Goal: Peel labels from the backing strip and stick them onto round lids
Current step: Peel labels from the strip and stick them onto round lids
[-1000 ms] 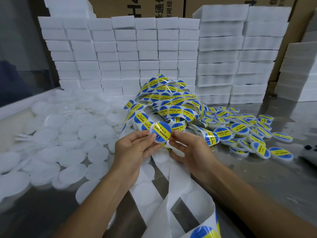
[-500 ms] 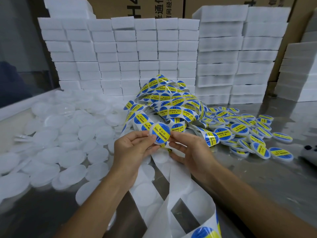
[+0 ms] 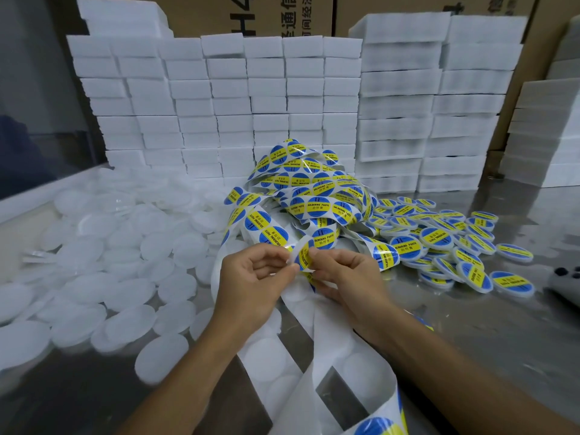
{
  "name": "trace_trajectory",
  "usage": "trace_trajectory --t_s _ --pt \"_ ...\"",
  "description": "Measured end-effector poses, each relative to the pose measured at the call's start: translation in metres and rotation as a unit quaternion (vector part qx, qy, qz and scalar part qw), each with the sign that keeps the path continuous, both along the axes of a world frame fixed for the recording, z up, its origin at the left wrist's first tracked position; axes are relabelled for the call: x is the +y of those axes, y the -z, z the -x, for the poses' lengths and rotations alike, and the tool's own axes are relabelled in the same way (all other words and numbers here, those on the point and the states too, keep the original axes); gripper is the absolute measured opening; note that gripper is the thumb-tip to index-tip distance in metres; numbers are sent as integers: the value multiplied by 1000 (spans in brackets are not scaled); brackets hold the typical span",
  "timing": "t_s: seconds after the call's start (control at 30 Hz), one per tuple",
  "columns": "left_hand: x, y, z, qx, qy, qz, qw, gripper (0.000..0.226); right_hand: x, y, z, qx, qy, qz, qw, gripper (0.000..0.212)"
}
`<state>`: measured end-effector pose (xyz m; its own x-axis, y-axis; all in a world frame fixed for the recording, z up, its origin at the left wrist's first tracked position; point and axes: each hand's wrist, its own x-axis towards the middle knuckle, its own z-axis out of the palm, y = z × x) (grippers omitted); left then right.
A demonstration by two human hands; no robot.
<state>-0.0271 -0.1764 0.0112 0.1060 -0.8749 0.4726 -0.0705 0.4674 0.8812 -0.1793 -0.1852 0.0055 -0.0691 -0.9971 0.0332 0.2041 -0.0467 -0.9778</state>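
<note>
While my left hand (image 3: 251,277) pinches the backing strip (image 3: 317,340), my right hand (image 3: 345,277) pinches a blue-and-yellow label (image 3: 303,257) at its edge, between both thumbs. Bare white lids (image 3: 103,265) lie left on the steel table (image 3: 502,334); labelled lids (image 3: 445,243) lie right.

Labels (image 3: 317,206): round, blue with a yellow band across the middle, dark print on the band. Backing strip (image 3: 329,350): white, faint round outlines where labels came off. Bare lids (image 3: 131,321): translucent white, no pattern. Labelled lids (image 3: 511,285): white rim, blue/yellow face. Foam blocks (image 3: 232,98): plain white. Cartons (image 3: 282,14): brown, black print. Surface (image 3: 489,324): grey metal, reflective.
</note>
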Motion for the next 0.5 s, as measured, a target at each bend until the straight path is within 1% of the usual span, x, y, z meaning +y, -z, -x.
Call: trace_trajectory --t_s 0.07,0.13,0.17,0.23,0.3,0.33,0.4,0.5 --pt "-1 -1 -1 7 7 -2 1000 29 -2 1 -1 -9 2 4 1000 17" --pt "-2 0 -2 43 28 -13 999 24 -3 3 -1 -21 3 14 1000 26" --pt "-1 0 -1 63 42 -22 997 20 -3 5 -1 -12 2 25 1000 26" --pt "1 -1 1 86 65 -41 993 16 -2 7 -2 22 -12 64 998 21" --pt "3 -1 3 97 81 -56 990 24 0 9 -5 51 -41 100 993 22" --pt "3 -1 3 105 92 -60 988 26 1 10 -6 64 -54 109 991 27" --pt "3 -1 3 106 114 -65 986 24 1 11 -7 82 -68 116 988 40" --pt "3 -1 3 75 164 -76 981 28 2 10 -6 66 -71 106 990 44"
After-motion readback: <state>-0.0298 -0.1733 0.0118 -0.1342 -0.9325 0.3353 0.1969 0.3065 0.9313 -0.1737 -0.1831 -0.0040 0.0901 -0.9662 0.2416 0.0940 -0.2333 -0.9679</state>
